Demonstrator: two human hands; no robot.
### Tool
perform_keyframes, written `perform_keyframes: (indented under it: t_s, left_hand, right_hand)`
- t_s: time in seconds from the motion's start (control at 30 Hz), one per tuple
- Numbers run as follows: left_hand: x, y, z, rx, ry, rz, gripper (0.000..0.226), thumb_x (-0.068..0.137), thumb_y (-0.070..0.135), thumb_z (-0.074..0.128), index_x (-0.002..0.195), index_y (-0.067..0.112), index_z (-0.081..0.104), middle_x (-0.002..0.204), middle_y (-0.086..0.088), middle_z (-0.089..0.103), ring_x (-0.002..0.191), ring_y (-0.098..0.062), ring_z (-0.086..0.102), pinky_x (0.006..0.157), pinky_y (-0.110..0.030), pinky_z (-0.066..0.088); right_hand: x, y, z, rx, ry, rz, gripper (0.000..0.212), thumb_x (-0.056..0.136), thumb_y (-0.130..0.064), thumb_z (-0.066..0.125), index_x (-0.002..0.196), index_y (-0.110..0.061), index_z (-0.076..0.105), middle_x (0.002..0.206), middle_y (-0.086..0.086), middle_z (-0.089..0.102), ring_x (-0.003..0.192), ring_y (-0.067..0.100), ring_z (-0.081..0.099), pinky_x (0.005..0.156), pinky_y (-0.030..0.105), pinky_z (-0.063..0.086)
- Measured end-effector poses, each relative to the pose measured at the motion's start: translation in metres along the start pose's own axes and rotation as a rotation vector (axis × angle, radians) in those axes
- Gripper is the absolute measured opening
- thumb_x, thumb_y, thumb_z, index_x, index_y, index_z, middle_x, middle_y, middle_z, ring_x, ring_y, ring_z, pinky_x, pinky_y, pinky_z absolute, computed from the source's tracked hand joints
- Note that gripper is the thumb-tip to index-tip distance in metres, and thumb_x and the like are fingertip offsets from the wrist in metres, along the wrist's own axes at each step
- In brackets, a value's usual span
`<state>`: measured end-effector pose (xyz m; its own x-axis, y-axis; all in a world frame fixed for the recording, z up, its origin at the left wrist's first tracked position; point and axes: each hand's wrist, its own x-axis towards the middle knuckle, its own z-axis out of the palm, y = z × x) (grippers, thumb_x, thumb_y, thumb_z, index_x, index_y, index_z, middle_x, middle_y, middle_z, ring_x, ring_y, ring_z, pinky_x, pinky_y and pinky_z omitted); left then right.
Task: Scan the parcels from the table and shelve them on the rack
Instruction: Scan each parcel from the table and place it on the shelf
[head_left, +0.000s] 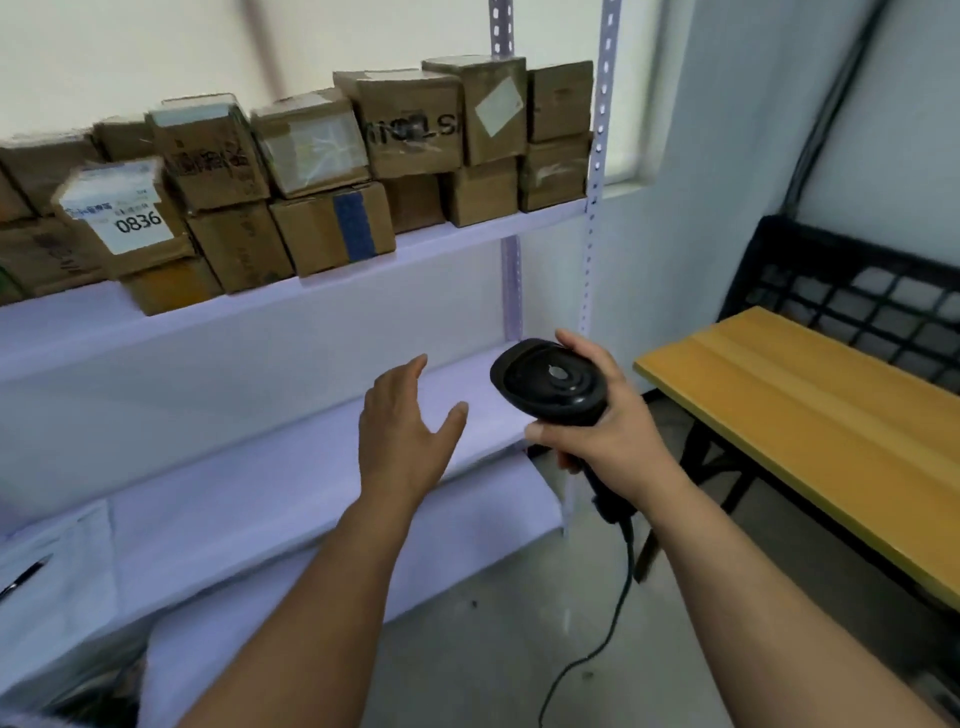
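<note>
The right hand (597, 431) is wrapped around the grip of a black corded handheld barcode scanner (550, 384), its round head tilted up toward the camera and its cable (602, 639) trailing down to the grey floor, while the left hand (402, 436) hangs empty just left of the scanner, fingers spread and apart from it. Beyond the scanner stands a white metal shelving rack (322, 291), and above and left of the scanner its upper shelf carries brown cardboard parcels (322, 171) stacked two high, one labelled 0836 (130, 218). Right of the scanner is a yellow wooden-topped table (810, 415) with a black mesh crate (852, 291) behind it.
</note>
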<state>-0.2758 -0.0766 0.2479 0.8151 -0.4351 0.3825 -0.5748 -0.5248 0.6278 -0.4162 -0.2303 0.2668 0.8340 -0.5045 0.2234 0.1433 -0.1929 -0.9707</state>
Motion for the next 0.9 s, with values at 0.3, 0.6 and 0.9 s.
perform_keyframes:
  t_s: [0.3,0.6,0.9]
  left_hand:
    - [-0.049,0.107,0.102,-0.05,-0.183,0.118,0.065,0.088,0.037,0.068,0.144,0.016,0.041,0.146,-0.005,0.042,0.135,-0.024,0.035,0.109,-0.037,0.031]
    - [-0.09,0.221,0.193,-0.133,-0.374,0.291,0.066,0.087,0.039,0.068,0.143,0.015,0.042,0.14,-0.009,0.045,0.131,-0.026,0.038,0.109,-0.04,0.033]
    - [-0.111,0.296,0.271,-0.179,-0.597,0.479,0.071,0.088,0.045,0.063,0.148,0.018,0.035,0.144,-0.006,0.041,0.133,-0.024,0.036,0.109,-0.041,0.033]
  right_hand:
    - [-0.084,0.014,-0.141,-0.051,0.192,0.012,0.083,0.069,0.002,0.085,0.13,-0.044,0.05,0.125,0.0,0.059,0.065,0.011,0.064,0.048,0.034,0.053]
    - [-0.164,0.01,-0.256,-0.124,0.461,0.072,0.084,0.067,0.0,0.086,0.132,-0.039,0.05,0.119,-0.008,0.06,0.074,0.019,0.069,0.049,0.037,0.056]
    - [-0.217,0.019,-0.325,-0.202,0.746,0.112,0.084,0.066,-0.007,0.089,0.131,-0.042,0.049,0.122,-0.008,0.062,0.088,0.011,0.063,0.065,0.02,0.053]
